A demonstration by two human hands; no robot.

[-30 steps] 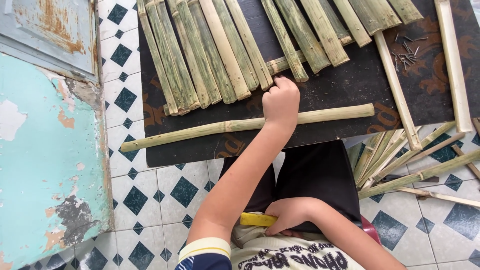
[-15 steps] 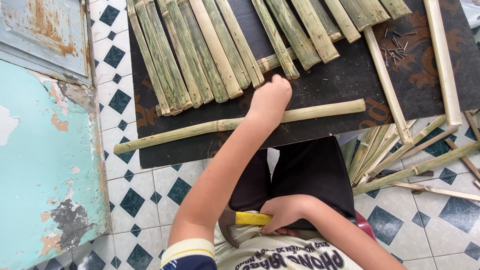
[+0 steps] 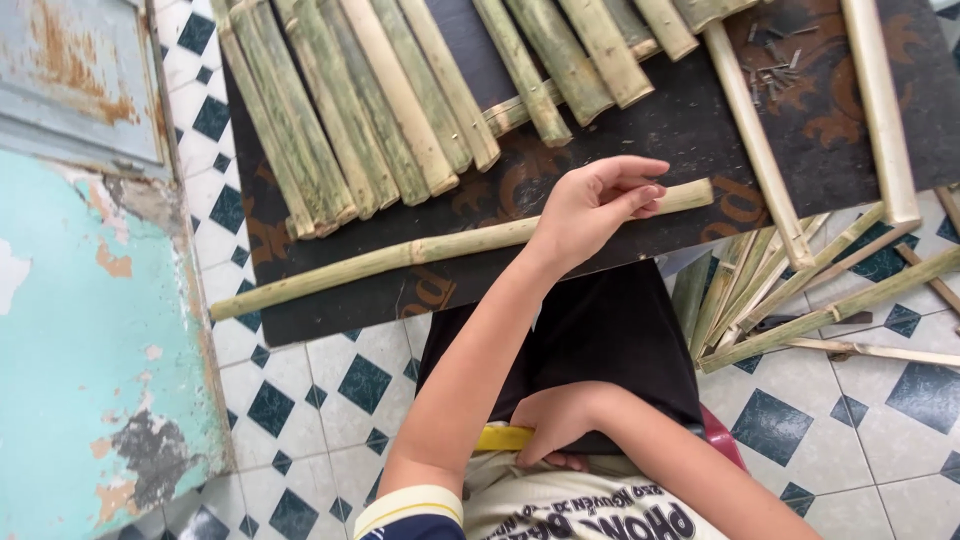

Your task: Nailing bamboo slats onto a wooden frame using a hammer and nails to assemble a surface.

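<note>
The left arm is extended forward from the lower centre of the view, with the elbow nearly straight and the forearm angled up and to the right. The left hand point(image 3: 590, 205) is laid over a long bamboo pole point(image 3: 400, 255), with the palm turned partly upward and the fingers point(image 3: 640, 165) loosely spread and curled, not closed around the pole. The pole is positioned lengthwise across the near edge of a dark board point(image 3: 680, 125) on the tiled floor point(image 3: 330, 380), with its left end projecting past the board's corner. Beyond the pole, a row of split bamboo strips point(image 3: 350, 110) is laid side by side on the board.

The right arm is bent sharply at the elbow, and the right hand point(image 3: 560, 425) is drawn in against the lap. Its fingers are closed on a yellow object point(image 3: 500, 438), most of which is hidden. Loose bamboo slats point(image 3: 800, 300) are scattered on the floor to the right.
</note>
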